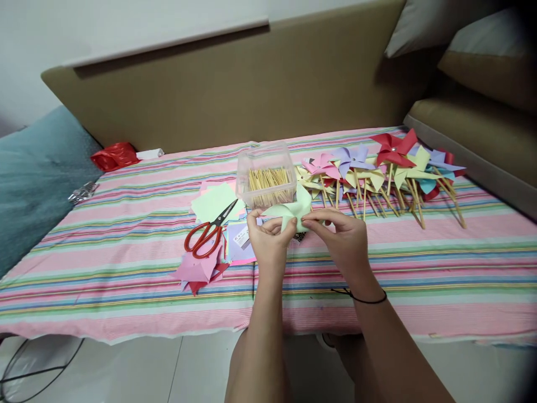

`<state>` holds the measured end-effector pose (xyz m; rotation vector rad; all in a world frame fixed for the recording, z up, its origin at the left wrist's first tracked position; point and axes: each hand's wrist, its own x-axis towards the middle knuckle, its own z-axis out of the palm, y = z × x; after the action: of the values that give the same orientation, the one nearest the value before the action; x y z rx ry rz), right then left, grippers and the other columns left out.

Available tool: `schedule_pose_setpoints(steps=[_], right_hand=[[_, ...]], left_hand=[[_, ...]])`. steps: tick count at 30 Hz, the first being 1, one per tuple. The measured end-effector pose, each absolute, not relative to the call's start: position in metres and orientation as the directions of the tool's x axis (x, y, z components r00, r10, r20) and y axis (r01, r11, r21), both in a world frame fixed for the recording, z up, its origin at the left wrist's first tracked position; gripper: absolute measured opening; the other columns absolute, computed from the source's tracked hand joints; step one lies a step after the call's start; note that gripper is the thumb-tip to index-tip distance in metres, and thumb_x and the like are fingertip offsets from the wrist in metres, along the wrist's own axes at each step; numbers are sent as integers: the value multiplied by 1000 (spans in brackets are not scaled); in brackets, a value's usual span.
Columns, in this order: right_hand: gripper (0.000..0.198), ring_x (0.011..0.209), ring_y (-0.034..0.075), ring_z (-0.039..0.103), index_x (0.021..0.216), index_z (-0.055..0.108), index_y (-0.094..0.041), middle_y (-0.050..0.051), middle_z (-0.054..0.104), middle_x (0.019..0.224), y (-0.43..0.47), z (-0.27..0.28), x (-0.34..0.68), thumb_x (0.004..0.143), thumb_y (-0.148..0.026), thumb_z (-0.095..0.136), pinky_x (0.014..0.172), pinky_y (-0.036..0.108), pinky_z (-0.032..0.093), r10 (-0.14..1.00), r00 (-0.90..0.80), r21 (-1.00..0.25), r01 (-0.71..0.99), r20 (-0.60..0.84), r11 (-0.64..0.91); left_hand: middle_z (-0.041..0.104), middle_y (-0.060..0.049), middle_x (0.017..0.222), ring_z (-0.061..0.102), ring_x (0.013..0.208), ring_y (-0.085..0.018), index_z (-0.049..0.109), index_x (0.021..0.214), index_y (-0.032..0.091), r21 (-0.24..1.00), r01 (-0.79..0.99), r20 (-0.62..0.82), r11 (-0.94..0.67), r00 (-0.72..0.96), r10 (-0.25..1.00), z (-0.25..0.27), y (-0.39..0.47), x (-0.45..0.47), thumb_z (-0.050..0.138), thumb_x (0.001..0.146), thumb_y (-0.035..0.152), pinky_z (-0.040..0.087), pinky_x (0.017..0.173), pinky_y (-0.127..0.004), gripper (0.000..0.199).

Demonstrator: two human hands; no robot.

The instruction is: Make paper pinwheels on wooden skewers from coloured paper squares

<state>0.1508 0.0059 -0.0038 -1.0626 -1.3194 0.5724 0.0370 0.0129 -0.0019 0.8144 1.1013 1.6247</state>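
Observation:
A pale green paper pinwheel with curled-over blades is held up in front of the plastic box of sticks. My left hand grips it from the left, thumb on the front and fingers behind. Closed in a pinch, my right hand has its thumb and fingertips on the pinwheel's right side; whether a small part is also between them is hidden. Scissors with red handles lie left of my left hand on stacked coloured paper. Cut paper pieces in pink and red lie below the scissors.
A clear plastic box holds many thin wooden sticks. To the right, finished pinwheels on sticks lie heaped. A striped cloth covers the surface before a brown backrest. A red plastic bag lies far left.

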Motion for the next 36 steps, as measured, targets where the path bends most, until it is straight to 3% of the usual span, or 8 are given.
schedule_pose_setpoints(steps=[13, 36], right_hand=[[10, 83, 19, 62, 72, 73, -26, 0, 69, 75, 7, -2, 149, 74, -16, 71, 78, 36, 49, 836, 190, -852, 223, 514, 474], [9, 78, 18, 60, 69, 68, -23, 0, 68, 73, 5, 3, 147, 75, -16, 67, 69, 32, 44, 865, 179, -869, 273, 468, 414]], left_hand=[[68, 5, 57, 57, 43, -9, 33, 95, 23, 906, -390, 34, -162, -314, 949, 8, 7, 40, 77, 57, 17, 45, 51, -19, 59], [63, 9, 51, 56, 42, -8, 31, 86, 24, 925, -304, 127, -227, -316, 940, 9, 6, 39, 73, 58, 13, 42, 53, -17, 51]])
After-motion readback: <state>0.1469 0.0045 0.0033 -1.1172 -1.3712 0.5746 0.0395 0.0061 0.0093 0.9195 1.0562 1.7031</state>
